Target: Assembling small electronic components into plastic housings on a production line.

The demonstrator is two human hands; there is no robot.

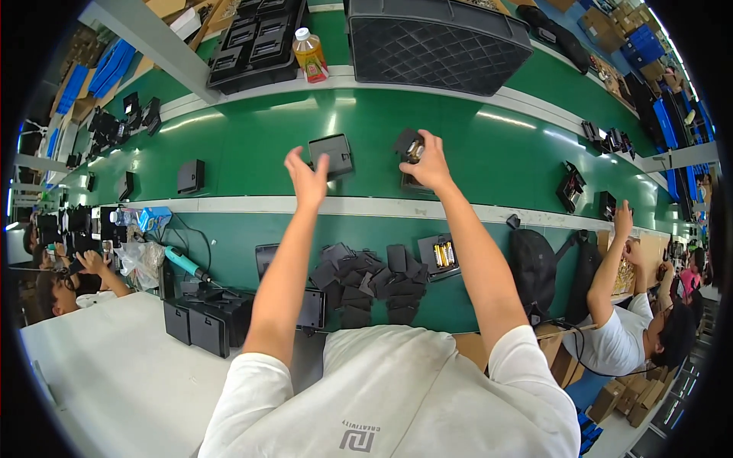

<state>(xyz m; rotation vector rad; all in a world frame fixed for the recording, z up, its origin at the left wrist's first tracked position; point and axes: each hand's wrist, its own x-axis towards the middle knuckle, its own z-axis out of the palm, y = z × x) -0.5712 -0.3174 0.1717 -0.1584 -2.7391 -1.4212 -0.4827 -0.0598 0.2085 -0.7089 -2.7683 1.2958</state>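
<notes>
My right hand (431, 164) grips a small black plastic case (403, 141), tilted so that the shiny battery cells inside it show. Beneath that hand another dark case (412, 184) lies partly hidden on the green belt (256, 145). My left hand (308, 177) hovers with thumb and fingers apart, beside a flat square black case (334, 151); whether it touches the case I cannot tell. On the bench nearer to me, a heap of thin black plastic covers (363, 276) lies between my forearms. An opened case with yellow-and-silver batteries (443, 254) sits near my right forearm.
Left on the bench are a teal electric screwdriver (185, 264) and stacked black boxes (208, 330). A black bag (532, 271) lies right. Beyond the belt stand a drink bottle (309, 56) and a large black crate (439, 53). A co-worker (622, 328) works at right.
</notes>
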